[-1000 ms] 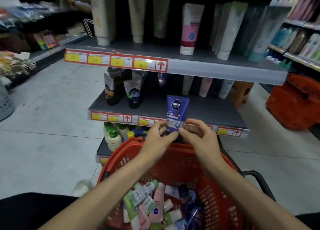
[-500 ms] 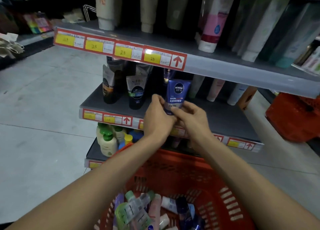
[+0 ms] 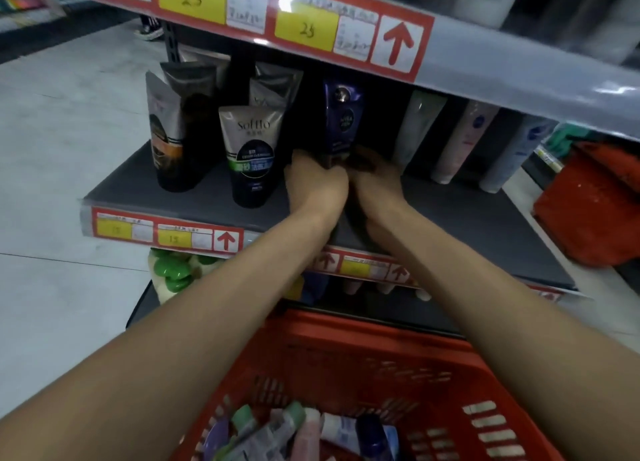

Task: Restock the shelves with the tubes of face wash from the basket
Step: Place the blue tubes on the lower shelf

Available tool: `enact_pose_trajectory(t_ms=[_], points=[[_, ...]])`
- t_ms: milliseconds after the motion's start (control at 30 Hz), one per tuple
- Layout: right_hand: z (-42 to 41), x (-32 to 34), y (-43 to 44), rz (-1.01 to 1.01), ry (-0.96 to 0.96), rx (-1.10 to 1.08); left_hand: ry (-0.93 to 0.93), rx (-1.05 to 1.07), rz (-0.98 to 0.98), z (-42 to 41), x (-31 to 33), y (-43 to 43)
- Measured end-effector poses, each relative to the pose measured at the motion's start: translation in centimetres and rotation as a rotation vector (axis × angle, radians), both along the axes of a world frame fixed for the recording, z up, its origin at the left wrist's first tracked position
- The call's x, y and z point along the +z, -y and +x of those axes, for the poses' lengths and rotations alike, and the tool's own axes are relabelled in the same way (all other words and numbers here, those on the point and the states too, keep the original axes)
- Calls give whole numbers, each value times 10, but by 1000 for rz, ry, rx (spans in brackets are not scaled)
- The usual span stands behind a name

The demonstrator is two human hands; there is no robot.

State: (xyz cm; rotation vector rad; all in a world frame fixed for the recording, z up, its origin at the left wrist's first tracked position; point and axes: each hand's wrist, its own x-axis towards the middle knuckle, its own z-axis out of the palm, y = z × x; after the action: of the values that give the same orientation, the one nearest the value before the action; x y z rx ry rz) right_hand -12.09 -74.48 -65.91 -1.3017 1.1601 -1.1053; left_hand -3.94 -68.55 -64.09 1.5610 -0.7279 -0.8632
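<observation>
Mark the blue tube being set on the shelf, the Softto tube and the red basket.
blue tube (image 3: 342,124): head view, middle of its body.
Softto tube (image 3: 251,148): head view, front label.
red basket (image 3: 363,327): head view, far rim.

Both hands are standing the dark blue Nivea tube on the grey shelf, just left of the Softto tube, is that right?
Not quite. The head view shows the dark blue Nivea tube to the right of the Softto tube, not left. The rest holds: the left hand and right hand both grip its lower end, standing it on the grey shelf.
</observation>
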Motion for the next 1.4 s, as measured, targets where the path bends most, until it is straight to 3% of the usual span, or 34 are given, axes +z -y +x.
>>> enact_pose_trajectory(t_ms=[233,567,900,1233,1400], points=[[18,-15,41,-64,-45,-40,-91,35,-52,4,-1,28],[23,-18,44,-58,-306,-109,-89,15,-36,10,-6,38],[-18,26,-34,-40,-195,-60,-27,-95,61,-2,21,-25],[-89,98,-133,-79,-263,91,52,-223,53,-27,76,-122],[-131,97,-176,-106,-356,176,116,-312,60,-32,75,-169]])
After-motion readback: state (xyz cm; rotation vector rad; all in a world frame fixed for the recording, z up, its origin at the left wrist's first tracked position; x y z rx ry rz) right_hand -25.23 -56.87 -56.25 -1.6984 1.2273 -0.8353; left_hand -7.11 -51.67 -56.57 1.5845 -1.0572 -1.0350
